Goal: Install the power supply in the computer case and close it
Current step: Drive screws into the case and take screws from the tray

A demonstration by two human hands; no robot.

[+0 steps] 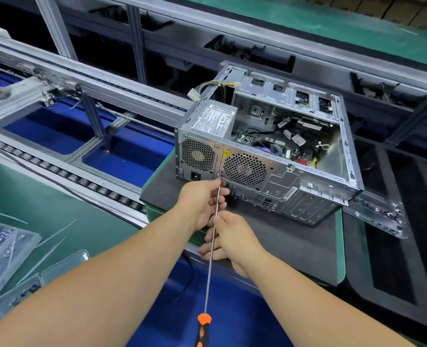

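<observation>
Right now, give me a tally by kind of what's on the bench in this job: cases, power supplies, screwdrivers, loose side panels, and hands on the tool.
Computer case: 1
Power supply: 1
Screwdriver: 1
Loose side panel: 1
Hands on the screwdriver shaft: 2, left hand and right hand
Total: 6

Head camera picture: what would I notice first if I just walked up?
Probably the open computer case lying on its side on the dark mat in the middle, its wires and boards showing and the grey power supply sitting in its left end. Next, the very long screwdriver with an orange handle: both hands pinch its thin shaft, the left hand near the tip at the case's back panel, the right hand just below.
</observation>
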